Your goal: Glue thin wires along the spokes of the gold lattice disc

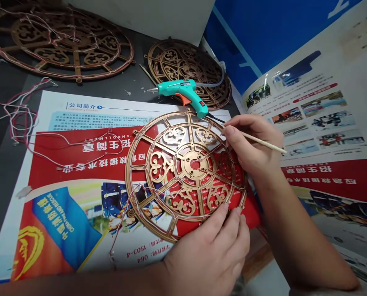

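Observation:
A round gold-brown openwork lattice frame (195,166) with scroll cut-outs and a central hub lies on printed sheets before me. Thin red and white wires run along its rings. My left hand (209,244) has its fingers together over the near right rim, closed on the frame; its thumb is hidden. A thin pale wooden stick (263,142) is pinched in my right hand (254,144), above the frame's far right rim. The stick's tip is hard to make out against the rings. Just beyond the frame lies a teal glue gun (183,89) with an orange trigger.
Two more lattice frames, a large one (75,74) at far left and another (183,61) behind the glue gun, rest on the dark table. Tangled red and white wires (21,109) lie at left. A printed poster (319,107) stands at right, beside a blue panel (251,33).

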Available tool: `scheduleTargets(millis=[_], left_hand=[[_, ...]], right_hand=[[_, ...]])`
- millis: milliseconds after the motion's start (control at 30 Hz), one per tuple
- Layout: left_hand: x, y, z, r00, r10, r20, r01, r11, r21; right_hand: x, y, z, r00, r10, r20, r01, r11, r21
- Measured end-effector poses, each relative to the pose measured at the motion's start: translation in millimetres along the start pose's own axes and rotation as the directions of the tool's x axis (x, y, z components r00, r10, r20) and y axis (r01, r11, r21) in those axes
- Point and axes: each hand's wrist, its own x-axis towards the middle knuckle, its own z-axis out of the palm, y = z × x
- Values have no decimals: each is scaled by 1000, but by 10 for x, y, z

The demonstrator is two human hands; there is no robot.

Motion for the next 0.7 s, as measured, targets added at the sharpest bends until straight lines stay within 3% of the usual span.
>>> scheduleTargets(millis=[267, 467, 700], left_hand=[[17, -53, 14, 999, 12, -39, -13, 999, -30], [30, -77, 18, 999, 26, -20, -26, 999, -38], [27, -66, -17, 999, 34, 9, -34, 999, -32]], right_hand=[[-62, -9, -30, 999, 16, 50, -17, 999, 29], [-81, -89, -92, 994, 26, 106, -12, 991, -132], [-67, -71, -136, 980, -47, 192, 104, 949, -297]])
